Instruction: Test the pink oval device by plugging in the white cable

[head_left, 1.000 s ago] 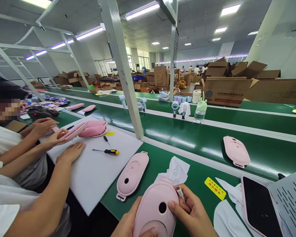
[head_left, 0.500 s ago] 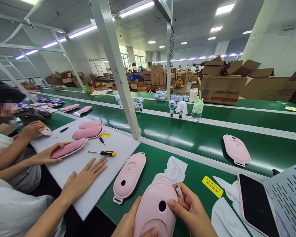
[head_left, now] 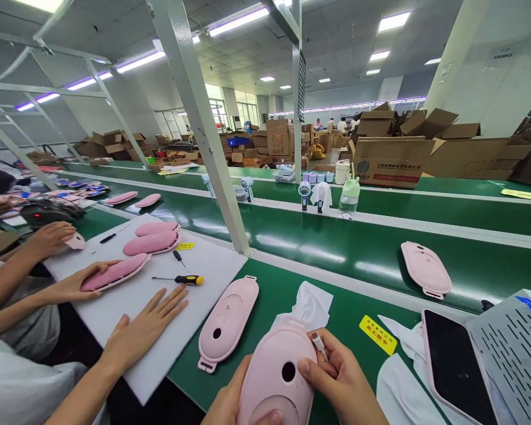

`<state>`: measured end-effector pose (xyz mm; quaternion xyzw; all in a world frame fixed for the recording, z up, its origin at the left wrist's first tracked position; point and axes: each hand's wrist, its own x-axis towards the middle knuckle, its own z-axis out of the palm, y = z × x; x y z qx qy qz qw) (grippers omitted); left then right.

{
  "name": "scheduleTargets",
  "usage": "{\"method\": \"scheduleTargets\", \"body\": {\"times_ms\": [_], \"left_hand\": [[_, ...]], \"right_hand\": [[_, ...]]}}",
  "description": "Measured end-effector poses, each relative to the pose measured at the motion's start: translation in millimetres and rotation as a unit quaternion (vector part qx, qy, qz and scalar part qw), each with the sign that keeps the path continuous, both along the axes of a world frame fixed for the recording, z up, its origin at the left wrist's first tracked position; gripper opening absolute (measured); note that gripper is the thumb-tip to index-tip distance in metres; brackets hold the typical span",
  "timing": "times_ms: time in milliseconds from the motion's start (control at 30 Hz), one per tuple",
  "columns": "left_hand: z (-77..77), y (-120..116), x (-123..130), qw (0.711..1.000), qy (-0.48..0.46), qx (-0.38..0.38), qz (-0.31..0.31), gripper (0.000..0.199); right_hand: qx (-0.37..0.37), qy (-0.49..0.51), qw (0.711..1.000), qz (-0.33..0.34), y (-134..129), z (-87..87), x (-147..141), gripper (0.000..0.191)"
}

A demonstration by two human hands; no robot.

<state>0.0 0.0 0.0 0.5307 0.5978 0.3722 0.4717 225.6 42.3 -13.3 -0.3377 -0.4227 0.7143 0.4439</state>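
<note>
Two hands meet over one pink oval device [head_left: 272,378] at the near edge of the green worktop [head_left: 349,321], and we hold it between them. Our left hand [head_left: 230,401] cups the device's lower left side from beneath, fingers wrapped on the shell, thumb partly cut off by the bottom of the view. Our right hand [head_left: 340,378] presses its thumb against the face just right of the dark round hole, while the fingers pinch a small white cable plug [head_left: 319,343] at the upper right rim.

We judge the plug to lie just beside the device's top right edge, touching or nearly so; whether it is seated in a port we cannot tell. The device's long axis runs away from us, tilted slightly to the right, its tab end toward a crumpled white tissue [head_left: 312,301] lying just beyond it. So the right hand's grip is the nearer one to the plug, and it is closed on it; the left hand's grip is closed on the shell.

A second pink device [head_left: 226,321] lies flat just to the left, its long axis on much the same slant, apart from our hands. A third one [head_left: 426,268] rests on the conveyor belt [head_left: 336,245] well to the right. A phone [head_left: 455,366] lies face up at the right.

On the white mat [head_left: 159,330] to our left, co-workers' hands [head_left: 146,327] rest beside a screwdriver [head_left: 179,279] and more pink pieces.
</note>
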Motion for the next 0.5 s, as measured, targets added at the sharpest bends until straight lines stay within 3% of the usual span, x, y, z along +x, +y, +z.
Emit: {"method": "scheduleTargets", "body": {"times_ms": [67,133,200,300,500], "left_hand": [[-10.1,24,-62,0.996,-0.027,0.057,0.061,0.090],[-18.8,48,-123,0.991,-0.048,0.074,0.099,0.093],[-27.2,65,-166,0.990,-0.075,0.068,0.099,0.089],[-38.7,69,-190,0.987,-0.111,0.064,0.092,0.088],[-50.9,63,-193,0.983,-0.142,0.076,0.093,0.082]], "right_hand": [[-0.008,0.004,1.000,-0.001,0,0.1,0,0.043],[-0.013,0.008,1.000,-0.004,1,0.5,0,0.043],[-0.014,0.003,1.000,-0.007,0,0.8,0,0.044],[-0.005,-0.013,1.000,-0.020,0,1.1,0,0.044],[-0.039,0.082,0.995,-0.038,2,9.3,5,0.053]]}}
